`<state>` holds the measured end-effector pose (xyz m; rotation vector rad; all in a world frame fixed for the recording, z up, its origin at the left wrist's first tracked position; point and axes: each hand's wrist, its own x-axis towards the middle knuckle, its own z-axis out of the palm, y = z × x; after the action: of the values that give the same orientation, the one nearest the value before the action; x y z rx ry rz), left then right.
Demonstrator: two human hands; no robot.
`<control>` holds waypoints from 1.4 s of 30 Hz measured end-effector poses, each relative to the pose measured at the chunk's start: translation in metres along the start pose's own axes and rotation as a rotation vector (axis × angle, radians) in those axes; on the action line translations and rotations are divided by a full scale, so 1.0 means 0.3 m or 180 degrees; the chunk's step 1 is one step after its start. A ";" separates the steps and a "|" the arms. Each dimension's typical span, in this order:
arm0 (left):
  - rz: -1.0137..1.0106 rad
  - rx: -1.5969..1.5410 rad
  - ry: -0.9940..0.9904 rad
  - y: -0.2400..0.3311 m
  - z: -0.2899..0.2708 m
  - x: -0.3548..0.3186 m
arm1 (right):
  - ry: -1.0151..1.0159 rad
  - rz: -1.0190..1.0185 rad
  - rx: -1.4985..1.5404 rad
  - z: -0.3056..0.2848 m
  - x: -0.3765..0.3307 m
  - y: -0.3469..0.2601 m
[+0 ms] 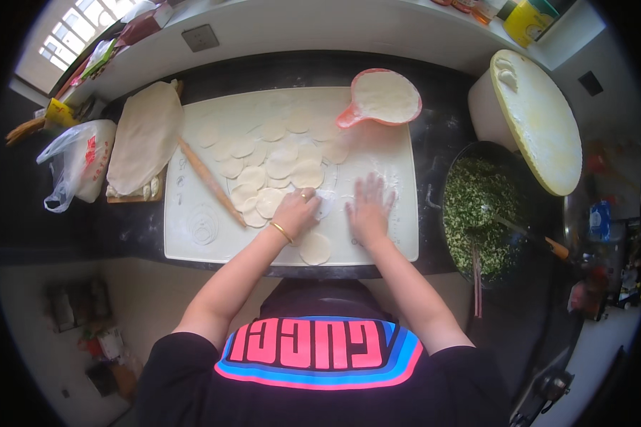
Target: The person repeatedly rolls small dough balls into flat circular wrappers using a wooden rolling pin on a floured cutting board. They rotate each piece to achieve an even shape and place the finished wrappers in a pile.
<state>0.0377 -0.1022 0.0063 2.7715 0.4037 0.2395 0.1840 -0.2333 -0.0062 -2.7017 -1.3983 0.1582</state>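
My left hand [297, 213], with a gold bracelet at the wrist and a ring, is on the white mat [392, 245] at the near edge of a cluster of round dough wrappers [278, 167]. Its fingers are curled down and closed; whatever may be under them is hidden. My right hand [369, 211] lies flat on the floured mat to the right, fingers spread, nothing in it. A single dough wrapper [315, 249] rests just below my left hand, near the mat's front edge. Left of the wrappers a wooden rolling pin [210, 181] lies slanted.
A pink scoop of flour [386, 96] stands at the mat's back right. Chopped green filling [481, 206] fills a dark bowl on the right, with chopsticks and a spoon in it. Behind it leans a floury round lid [541, 121]. At left are a cloth-covered board [146, 139] and a plastic bag [85, 160].
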 end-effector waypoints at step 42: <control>-0.1537 -0.2714 0.0329 -0.109 0.147 -0.272 | 0.1060 -0.1319 -0.0022 -0.100 -0.010 -0.069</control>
<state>-0.0383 -0.1103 -0.0557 1.7773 0.7651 0.3357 0.1697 -0.2249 0.0265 -2.2372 -1.7909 -0.3113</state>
